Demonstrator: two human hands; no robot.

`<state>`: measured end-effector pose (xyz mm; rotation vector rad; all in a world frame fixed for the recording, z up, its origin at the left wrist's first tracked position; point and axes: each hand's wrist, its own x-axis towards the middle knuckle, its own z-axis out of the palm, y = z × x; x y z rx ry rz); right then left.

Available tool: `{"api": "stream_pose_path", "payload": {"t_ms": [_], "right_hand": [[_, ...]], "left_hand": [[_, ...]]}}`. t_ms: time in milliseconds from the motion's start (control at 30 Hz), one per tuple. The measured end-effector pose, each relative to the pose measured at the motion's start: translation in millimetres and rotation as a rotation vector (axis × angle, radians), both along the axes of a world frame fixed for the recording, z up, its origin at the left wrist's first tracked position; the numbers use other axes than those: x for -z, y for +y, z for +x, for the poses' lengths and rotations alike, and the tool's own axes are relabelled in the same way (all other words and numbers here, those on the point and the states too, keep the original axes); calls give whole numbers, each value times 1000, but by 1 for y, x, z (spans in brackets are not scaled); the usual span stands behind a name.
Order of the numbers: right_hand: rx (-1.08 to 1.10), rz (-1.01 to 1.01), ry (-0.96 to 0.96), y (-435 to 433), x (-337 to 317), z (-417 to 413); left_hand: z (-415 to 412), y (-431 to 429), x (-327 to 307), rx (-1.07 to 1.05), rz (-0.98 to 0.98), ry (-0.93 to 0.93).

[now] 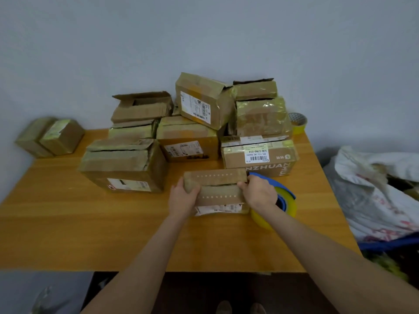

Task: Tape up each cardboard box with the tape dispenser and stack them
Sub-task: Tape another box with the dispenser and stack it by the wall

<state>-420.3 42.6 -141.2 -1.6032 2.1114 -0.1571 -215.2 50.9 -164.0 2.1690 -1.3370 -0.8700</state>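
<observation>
- Small cardboard box (215, 189) on the wooden table (68, 223), near the front edge, just ahead of the pile of other boxes (192, 123).
- Long axis running left to right across the view; seam between its two top flaps lying along that same axis, visibly unclosed as a dark slit.
- Left hand (182, 199) clamped on the box's left end, thumb on top, fingers wrapped round the side.
- Right hand (258, 192) at the box's right end, closed round the blue tape dispenser (278, 191), its yellow-tinted roll hanging toward the near right of the hand.
- Dispenser's front end touching or almost touching the right end of the box; exact contact of tape with cardboard not clear.
- Key relation: seam stretching away leftward from the dispenser, so a likely pull right to left along the long axis, toward the bracing left hand.
- Right hand the nearer to the seam's starting end; left hand serving as the stop against sliding.
- Risk, as a judgement: flaps springing apart under the pull unless pressed flat.
- Spare tape roll (298, 122) at the far right corner, well apart.
</observation>
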Motion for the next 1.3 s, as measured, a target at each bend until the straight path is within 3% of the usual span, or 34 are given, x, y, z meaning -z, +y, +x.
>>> {"api": "stream_pose_path", "payload": {"t_ms": [233,367,700,833,933,1067,1200,1300], "right_hand": [[47,16,-2,3,10,0],[-6,0,9,20,14,1],[-78,0,149,30,7,0],[-94,-8,165,31,6,1],[-110,-4,145,30,5,-2],[-138,16,83,29,2,-13],[34,-80,27,20,0,-55],[153,59,6,18,11,-94]], "left_hand": [[12,-9,-7,162,-16,-110],[22,24,6,163,-13,-56],[17,59,17,235,-186,-199],[10,56,15,436,-166,-396],[11,54,13,545,-59,-332],[17,47,11,599,-94,-330],[18,44,10,597,-123,-318],[21,43,7,627,-74,-379]]}}
